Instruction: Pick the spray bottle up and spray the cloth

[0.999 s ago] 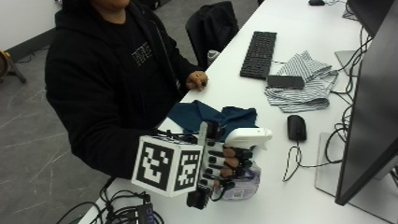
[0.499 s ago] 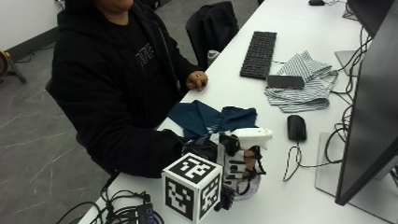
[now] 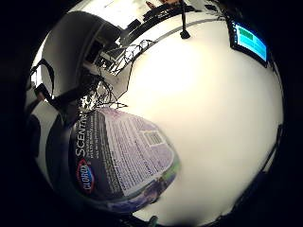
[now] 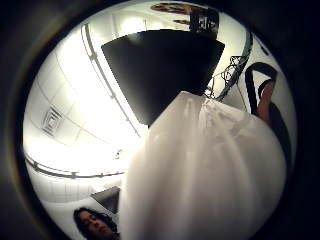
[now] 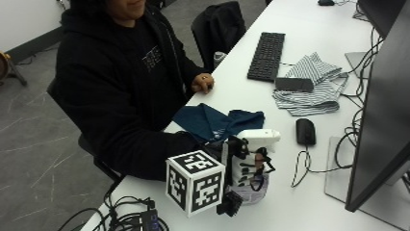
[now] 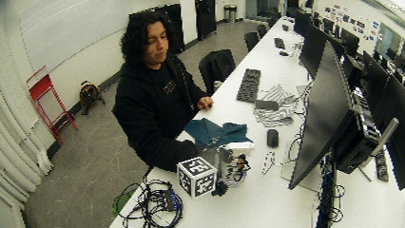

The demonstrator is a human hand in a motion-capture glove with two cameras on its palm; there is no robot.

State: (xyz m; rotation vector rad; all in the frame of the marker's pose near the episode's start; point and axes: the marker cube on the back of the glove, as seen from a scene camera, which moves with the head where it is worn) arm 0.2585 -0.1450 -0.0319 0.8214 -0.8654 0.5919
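Your grip (image 5: 251,169) (gloved right hand) wraps its fingers round the spray bottle (image 5: 259,144), standing upright on the white tabletop (image 5: 307,202); the dark blue cloth (image 5: 214,120) lies just beyond it, beside the mouse (image 5: 305,131)

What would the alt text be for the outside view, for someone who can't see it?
A seated person's gloved right hand grips a white-topped spray bottle standing on a white table, just in front of a crumpled blue cloth. Their bare hand rests at the table edge; beyond lie a mouse, a striped cloth and a keyboard.
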